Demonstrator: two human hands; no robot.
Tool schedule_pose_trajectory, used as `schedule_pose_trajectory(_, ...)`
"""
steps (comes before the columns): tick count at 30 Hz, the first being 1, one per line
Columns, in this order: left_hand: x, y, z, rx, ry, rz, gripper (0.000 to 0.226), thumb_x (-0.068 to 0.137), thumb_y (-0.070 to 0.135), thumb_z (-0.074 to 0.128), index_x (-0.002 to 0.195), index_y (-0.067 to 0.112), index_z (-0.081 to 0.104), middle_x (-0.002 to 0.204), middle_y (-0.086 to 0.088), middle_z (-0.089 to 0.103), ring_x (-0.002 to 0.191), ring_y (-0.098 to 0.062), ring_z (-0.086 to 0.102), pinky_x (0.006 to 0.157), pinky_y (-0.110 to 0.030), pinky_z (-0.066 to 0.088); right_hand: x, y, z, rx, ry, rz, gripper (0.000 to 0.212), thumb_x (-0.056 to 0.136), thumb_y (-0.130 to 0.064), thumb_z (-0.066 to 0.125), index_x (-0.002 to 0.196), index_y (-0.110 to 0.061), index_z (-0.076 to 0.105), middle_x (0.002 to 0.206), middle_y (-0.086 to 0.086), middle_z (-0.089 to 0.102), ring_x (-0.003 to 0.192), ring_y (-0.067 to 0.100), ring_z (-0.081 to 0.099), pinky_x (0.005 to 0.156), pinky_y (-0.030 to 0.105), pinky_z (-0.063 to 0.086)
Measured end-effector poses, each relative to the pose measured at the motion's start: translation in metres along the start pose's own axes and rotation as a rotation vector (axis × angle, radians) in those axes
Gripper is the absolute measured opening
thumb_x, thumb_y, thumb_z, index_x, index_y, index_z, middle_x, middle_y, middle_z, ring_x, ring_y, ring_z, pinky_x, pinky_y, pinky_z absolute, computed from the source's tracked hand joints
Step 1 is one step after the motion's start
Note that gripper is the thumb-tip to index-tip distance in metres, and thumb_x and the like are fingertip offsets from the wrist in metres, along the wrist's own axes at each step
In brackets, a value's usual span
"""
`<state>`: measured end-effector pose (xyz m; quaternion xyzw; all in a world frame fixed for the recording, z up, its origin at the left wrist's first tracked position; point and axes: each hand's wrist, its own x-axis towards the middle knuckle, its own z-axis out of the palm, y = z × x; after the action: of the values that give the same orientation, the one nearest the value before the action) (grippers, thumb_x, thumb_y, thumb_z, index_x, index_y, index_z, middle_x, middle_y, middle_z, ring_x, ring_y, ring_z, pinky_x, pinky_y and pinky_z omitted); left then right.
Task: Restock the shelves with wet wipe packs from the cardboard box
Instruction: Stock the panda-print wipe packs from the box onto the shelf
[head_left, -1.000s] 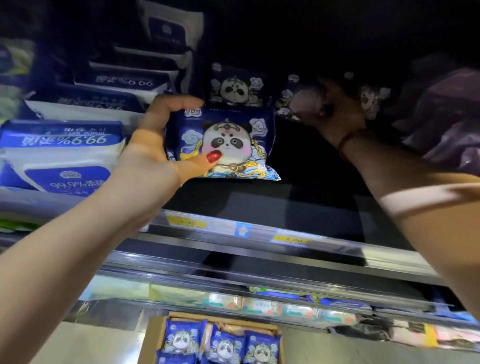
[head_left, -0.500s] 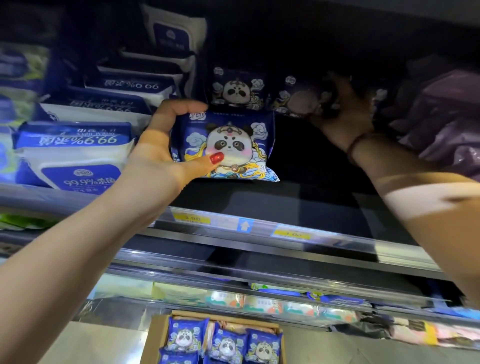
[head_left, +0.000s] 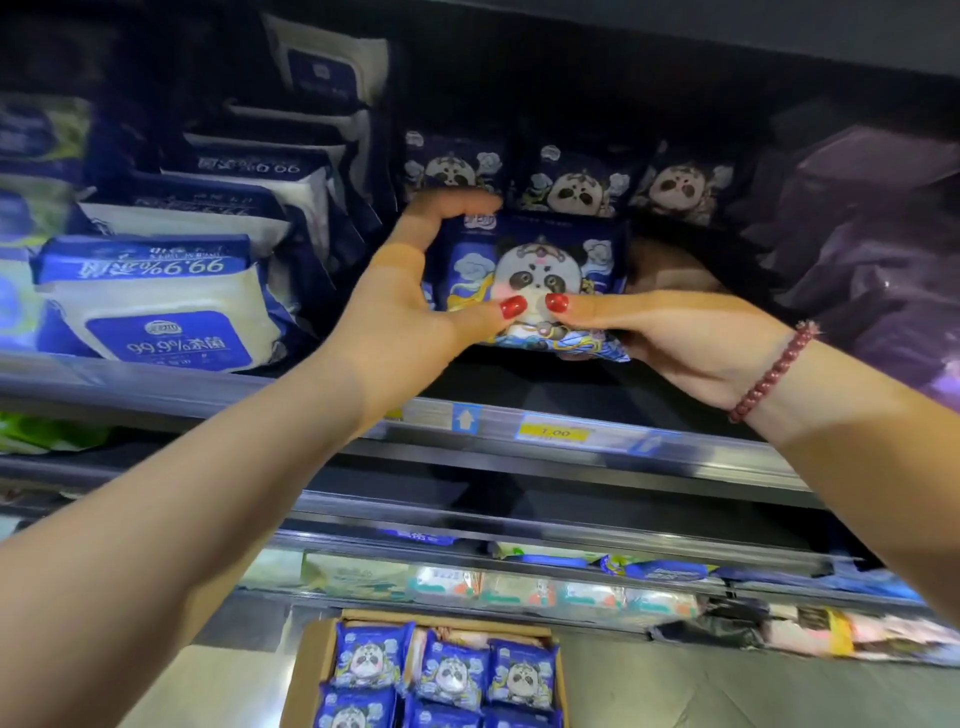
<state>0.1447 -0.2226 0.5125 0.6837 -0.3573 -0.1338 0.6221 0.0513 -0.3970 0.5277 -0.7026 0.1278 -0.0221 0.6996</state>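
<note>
- Head view, looking up at a dim shelf (head_left: 519, 395) with both my arms raised to it.
- Left hand (head_left: 410, 306) has its grip closed on the pack (head_left: 540, 280): fingers curl over the top left corner, thumb presses on the front, red nail on the panda print.
- Right hand (head_left: 691, 338) has its grip closed on the same pack from the right: thumb on the front, its nail just beside the left thumb's nail, fingers behind the pack's right edge.
- A bead bracelet (head_left: 774, 371) sits on my right wrist.
- I hold the pack upright, face toward me, above the front part of the shelf; I cannot tell if its bottom edge touches the shelf.
- Behind it, three panda packs (head_left: 571, 187) stand in a row at the back, side by side.
- Left of my hands, white-and-blue packs (head_left: 161, 306) lie stacked in a row running back into the shelf.
- Right of my hands, purple packs (head_left: 872, 249) fill the shelf end.
- Price tags (head_left: 553, 432) line the shelf's front rail below my hands.
- Far below, on the floor, the box (head_left: 311, 670) stands open, with more panda packs standing in rows inside.
- Lower shelves between hold mixed packs, too blurred to name.
</note>
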Motion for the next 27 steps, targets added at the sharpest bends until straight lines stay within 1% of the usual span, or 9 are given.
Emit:
schedule_pose_trajectory(3, 0.002, 0.000, 0.005, 0.045, -0.020, 0.012, 0.077, 0.075, 0.009, 0.079, 0.130, 0.043, 0.036, 0.122, 0.005, 0.060, 0.105, -0.010, 0.065, 0.093, -0.035, 0.054, 0.000, 0.003, -0.015, 0.014, 0.043, 0.030, 0.060, 0.060, -0.013, 0.074, 0.119, -0.007, 0.061, 0.111, 0.006, 0.071, 0.104, 0.017, 0.067, 0.093, 0.030, 0.052)
schedule_pose_trajectory(5, -0.002, -0.001, 0.001, 0.087, 0.018, -0.037, 0.082, 0.070, 0.022, 0.084, 0.126, 0.051, 0.033, 0.112, 0.003, 0.064, 0.098, -0.014, 0.068, 0.088, -0.038, 0.056, 0.005, 0.005, -0.030, -0.001, 0.154, -0.043, 0.055, 0.055, -0.012, 0.076, 0.109, -0.011, 0.065, 0.108, 0.005, 0.072, 0.104, 0.017, 0.067, 0.096, 0.032, 0.051)
schedule_pose_trajectory(8, -0.017, -0.004, -0.014, 0.310, 0.039, -0.057, 0.058, 0.057, 0.054, 0.082, 0.106, 0.044, 0.053, 0.096, 0.011, 0.067, 0.089, -0.006, 0.067, 0.085, -0.033, 0.055, 0.015, 0.009, -0.064, -0.009, 0.368, -0.159, 0.056, 0.043, -0.019, 0.083, 0.098, -0.014, 0.070, 0.092, -0.003, 0.075, 0.093, 0.015, 0.070, 0.087, 0.034, 0.056)
schedule_pose_trajectory(10, -0.028, -0.008, -0.022, 0.377, -0.018, -0.042, 0.044, 0.059, 0.060, 0.072, 0.094, 0.034, 0.066, 0.086, 0.009, 0.070, 0.082, -0.006, 0.067, 0.080, -0.032, 0.056, 0.021, 0.013, -0.092, -0.047, 0.473, -0.127, 0.062, 0.041, -0.029, 0.088, 0.099, -0.013, 0.071, 0.095, -0.001, 0.075, 0.091, 0.017, 0.071, 0.081, 0.037, 0.058)
schedule_pose_trajectory(14, -0.034, -0.008, -0.023, 0.323, -0.116, -0.022, 0.039, 0.062, 0.052, 0.080, 0.074, 0.016, 0.074, 0.069, 0.002, 0.069, 0.056, -0.005, 0.059, 0.054, -0.009, 0.043, 0.028, 0.023, -0.134, -0.019, 0.632, -0.035, 0.093, 0.015, -0.050, 0.092, 0.098, -0.014, 0.070, 0.094, -0.005, 0.074, 0.085, 0.010, 0.070, 0.064, 0.024, 0.057)
schedule_pose_trajectory(16, -0.034, -0.008, -0.023, 0.320, -0.145, -0.028, 0.033, 0.063, 0.048, 0.076, 0.064, 0.016, 0.073, 0.059, 0.003, 0.066, 0.044, -0.002, 0.048, 0.047, -0.004, 0.033, 0.037, 0.026, -0.141, -0.023, 0.699, -0.028, 0.082, 0.041, -0.041, 0.092, 0.112, -0.010, 0.065, 0.101, -0.003, 0.070, 0.083, 0.008, 0.068, 0.059, 0.021, 0.055)
schedule_pose_trajectory(18, -0.034, -0.013, -0.025, 0.361, -0.171, -0.016, 0.036, 0.065, 0.057, 0.077, 0.059, 0.022, 0.071, 0.054, 0.005, 0.063, 0.040, -0.003, 0.044, 0.044, -0.004, 0.030, 0.047, 0.028, -0.144, -0.017, 0.728, -0.015, 0.042, 0.073, -0.020, 0.080, 0.110, -0.010, 0.062, 0.093, -0.006, 0.065, 0.076, 0.003, 0.062, 0.055, 0.016, 0.053)
schedule_pose_trajectory(24, -0.035, -0.018, -0.028, 0.447, -0.170, -0.025, 0.038, 0.059, 0.068, 0.063, 0.065, 0.031, 0.069, 0.057, 0.009, 0.063, 0.044, -0.004, 0.048, 0.045, -0.007, 0.033, 0.075, 0.041, -0.152, -0.193, 0.842, -0.107, 0.054, 0.060, -0.030, 0.087, 0.105, -0.024, 0.059, 0.117, -0.003, 0.065, 0.106, 0.015, 0.064, 0.094, 0.036, 0.052)
schedule_pose_trajectory(27, -0.034, -0.020, -0.028, 0.505, -0.149, -0.021, 0.039, 0.058, 0.071, 0.060, 0.067, 0.034, 0.069, 0.059, 0.013, 0.062, 0.047, -0.002, 0.050, 0.046, -0.008, 0.034, 0.089, 0.038, -0.158, -0.410, 0.860, -0.102, 0.060, 0.068, -0.039, 0.081, 0.118, -0.015, 0.058, 0.124, 0.002, 0.062, 0.117, 0.016, 0.056, 0.106, 0.030, 0.041)
